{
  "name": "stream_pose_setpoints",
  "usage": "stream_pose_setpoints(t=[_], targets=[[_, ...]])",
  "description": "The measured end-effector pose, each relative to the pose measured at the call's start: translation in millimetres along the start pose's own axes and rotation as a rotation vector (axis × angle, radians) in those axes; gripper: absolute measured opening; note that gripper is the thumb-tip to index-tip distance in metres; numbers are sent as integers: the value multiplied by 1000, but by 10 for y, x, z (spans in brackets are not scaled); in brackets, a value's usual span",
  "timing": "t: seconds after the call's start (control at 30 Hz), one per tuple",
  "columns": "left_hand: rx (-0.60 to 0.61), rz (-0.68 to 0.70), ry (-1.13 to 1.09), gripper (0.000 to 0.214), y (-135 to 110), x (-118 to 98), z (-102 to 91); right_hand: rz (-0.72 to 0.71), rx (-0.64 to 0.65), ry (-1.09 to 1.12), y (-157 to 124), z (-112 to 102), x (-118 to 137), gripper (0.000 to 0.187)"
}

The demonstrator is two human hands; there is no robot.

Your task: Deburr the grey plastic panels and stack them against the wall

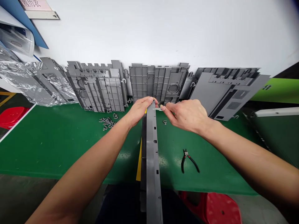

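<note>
A long grey plastic panel (152,149) stands on edge, running from my lap out across the green table (58,140). My left hand (140,109) is closed around its far end. My right hand (187,115) is pinched on a small thin blade-like tool (158,109) whose tip touches the panel's far end. A yellow strip (139,161) shows along the panel's left side.
Grey moulded plastic panels (100,85) lean against the white wall, some under clear wrap (28,77). Small grey clips (107,122) lie loose on the table. Black pliers (188,159) rest to the right. Red stools (215,208) stand below.
</note>
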State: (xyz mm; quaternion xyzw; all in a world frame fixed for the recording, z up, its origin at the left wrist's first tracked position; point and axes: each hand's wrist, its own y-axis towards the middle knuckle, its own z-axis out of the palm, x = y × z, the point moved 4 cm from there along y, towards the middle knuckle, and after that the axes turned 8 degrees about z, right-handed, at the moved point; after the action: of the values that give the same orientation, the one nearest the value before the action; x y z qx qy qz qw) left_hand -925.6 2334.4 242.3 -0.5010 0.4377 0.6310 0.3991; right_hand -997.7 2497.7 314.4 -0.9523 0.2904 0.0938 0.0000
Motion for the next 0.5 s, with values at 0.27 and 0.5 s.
stream_pose_setpoints(t=[0.27,0.5], targets=[[7,6,35,37,2,-3,1,1,-9,15,-58,5,2,65],[32,13,39,39,22,5,18,16,-3,44,-81,22,-10,64]])
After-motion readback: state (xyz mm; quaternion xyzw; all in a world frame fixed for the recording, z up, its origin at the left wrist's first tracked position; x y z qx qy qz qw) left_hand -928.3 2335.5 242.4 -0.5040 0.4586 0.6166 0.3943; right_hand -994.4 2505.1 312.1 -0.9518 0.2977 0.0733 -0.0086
